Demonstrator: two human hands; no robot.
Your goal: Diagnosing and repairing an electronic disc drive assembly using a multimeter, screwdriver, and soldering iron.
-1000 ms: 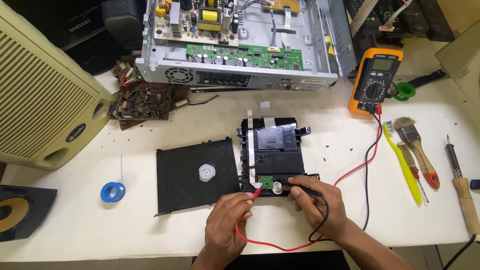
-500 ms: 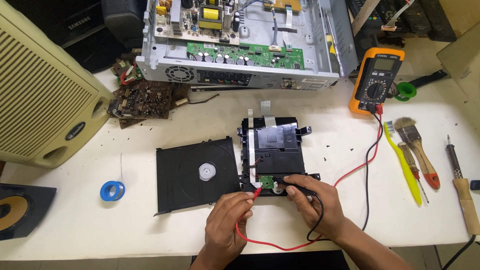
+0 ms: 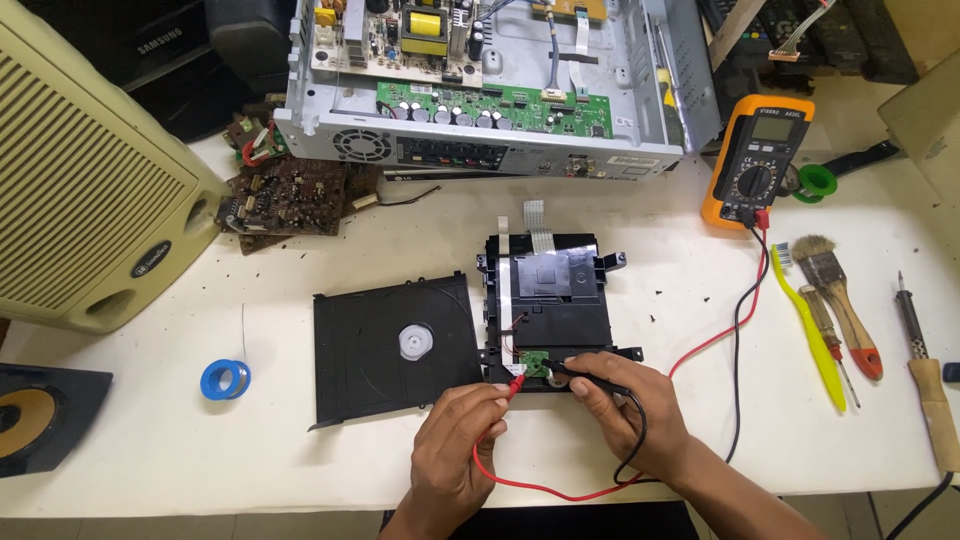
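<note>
A black disc drive mechanism (image 3: 548,295) lies on the white table, with its black tray cover (image 3: 392,345) beside it on the left. A small green circuit board (image 3: 534,364) sits at the drive's near edge. My left hand (image 3: 455,440) pinches a red multimeter probe (image 3: 512,385) whose tip touches that board. My right hand (image 3: 628,410) holds a black probe (image 3: 590,371) against the same board. Red and black leads run to an orange multimeter (image 3: 757,162) at the back right.
An opened grey electronics chassis (image 3: 490,80) stands at the back. A beige speaker (image 3: 85,190) and old brown circuit boards (image 3: 290,195) are at the left. A blue solder spool (image 3: 225,379), a yellow toothbrush (image 3: 808,330), a paintbrush (image 3: 835,285), a screwdriver and a soldering iron (image 3: 925,380) lie around.
Both hands stay at the drive's near edge with the probes on the green board; only slight shifts of the fingers and of the view.
</note>
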